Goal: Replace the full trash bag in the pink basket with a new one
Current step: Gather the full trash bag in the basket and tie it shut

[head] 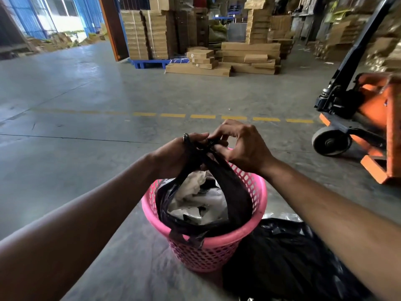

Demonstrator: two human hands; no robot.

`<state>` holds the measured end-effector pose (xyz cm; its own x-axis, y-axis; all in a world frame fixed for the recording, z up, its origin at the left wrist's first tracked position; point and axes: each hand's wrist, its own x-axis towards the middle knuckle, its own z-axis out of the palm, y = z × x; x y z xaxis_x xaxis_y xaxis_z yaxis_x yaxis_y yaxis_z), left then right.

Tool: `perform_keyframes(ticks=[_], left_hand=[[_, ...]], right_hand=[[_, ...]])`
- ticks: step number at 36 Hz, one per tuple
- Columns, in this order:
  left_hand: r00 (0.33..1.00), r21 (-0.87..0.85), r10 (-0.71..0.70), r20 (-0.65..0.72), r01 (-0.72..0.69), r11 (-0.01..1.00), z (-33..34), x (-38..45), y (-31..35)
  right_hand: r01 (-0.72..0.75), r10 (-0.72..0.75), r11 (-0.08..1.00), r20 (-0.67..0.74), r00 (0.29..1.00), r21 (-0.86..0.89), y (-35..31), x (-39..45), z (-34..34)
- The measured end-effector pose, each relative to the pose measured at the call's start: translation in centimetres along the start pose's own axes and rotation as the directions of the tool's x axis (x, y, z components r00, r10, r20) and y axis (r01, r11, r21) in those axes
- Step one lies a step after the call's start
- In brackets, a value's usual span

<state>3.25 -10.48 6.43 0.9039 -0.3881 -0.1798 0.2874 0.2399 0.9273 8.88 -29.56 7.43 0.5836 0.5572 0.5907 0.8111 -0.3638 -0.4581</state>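
Trash bag [234, 192] still in pink basket [217, 242], paper visible inside; left hand [173, 155] and right hand [243, 146] both pinch its gathered flaps, tying. Removal, relining pending; loose black bag [282, 257] at basket's 4 o'clock.

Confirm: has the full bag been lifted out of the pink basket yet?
No. The black bag sits inside the pink basket with white trash showing, while the left hand and right hand pinch its handles together above.

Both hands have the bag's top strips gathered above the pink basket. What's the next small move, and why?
Probably cinch the two strips into a knot. The left hand and right hand pinch the black bag together above the pink basket, yet its mouth still gapes, showing white trash. Lifting now could spill it.
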Motion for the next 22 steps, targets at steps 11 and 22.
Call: perform_keyframes(ticks=[11,22], left_hand=[[0.995,-0.128,-0.102,-0.003,0.101,0.987,-1.7,0.3,0.2],[0.984,-0.234,-0.171,0.043,0.176,0.956,-4.1,-0.2,-0.7]], right_hand=[[-0.229,0.231,0.961,0.002,0.973,0.153,0.3,0.0,1.0],[-0.541,0.494,0.694,0.233,0.838,0.475,-0.8,-0.5,1.2]])
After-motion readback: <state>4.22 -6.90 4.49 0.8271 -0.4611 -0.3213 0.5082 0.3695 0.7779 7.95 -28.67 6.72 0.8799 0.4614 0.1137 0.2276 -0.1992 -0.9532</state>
